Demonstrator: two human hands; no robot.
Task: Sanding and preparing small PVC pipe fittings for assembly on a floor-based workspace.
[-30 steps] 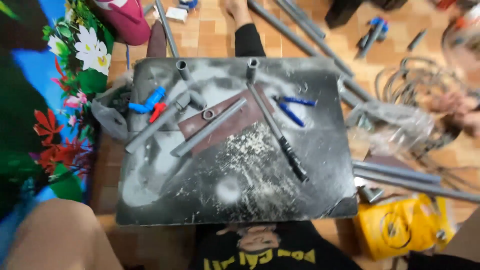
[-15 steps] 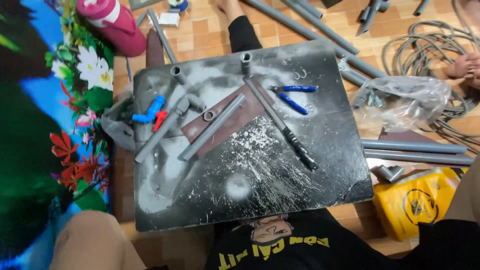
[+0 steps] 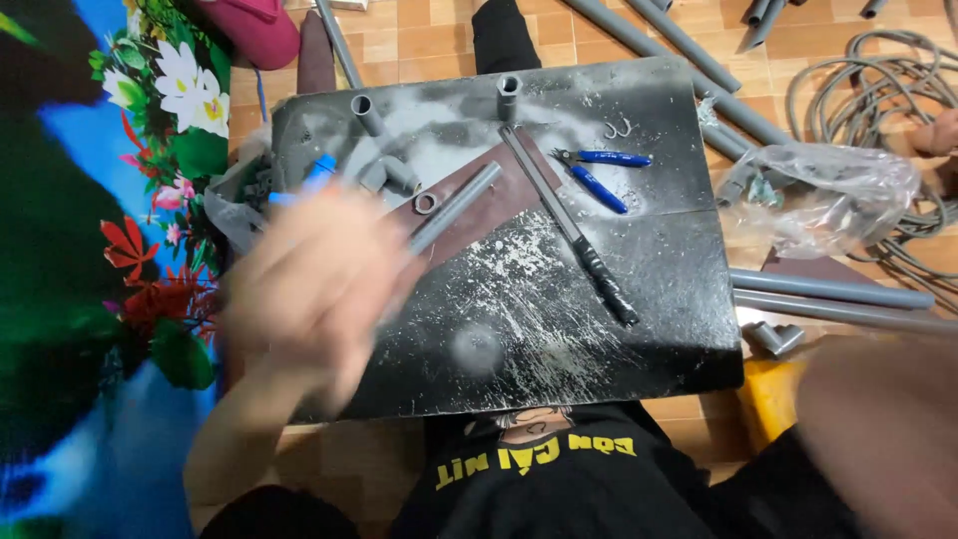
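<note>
My left hand [image 3: 319, 289] is blurred over the left part of the dark board [image 3: 659, 299] on the floor; I cannot tell how my fingers stand or whether they hold anything. The nearest thing is the grey pipe [image 3: 454, 208], lying slantwise on the brown strip [image 3: 499, 200], its lower end right at my hand. My right hand [image 3: 883, 429] is a blur at the lower right, off the board, state unclear.

Risks, as I judge them: a sweeping hand could knock the pipe off the strip or scatter the small pipe ring [image 3: 425, 204] beside it. The long file [image 3: 571, 225] lies close enough to catch a knuckle.

Counted on the board: one long pipe, one ring, two upright pipe stubs [image 3: 509, 95] at the far edge, one file, one pair of blue-handled pliers [image 3: 599, 172].
</note>
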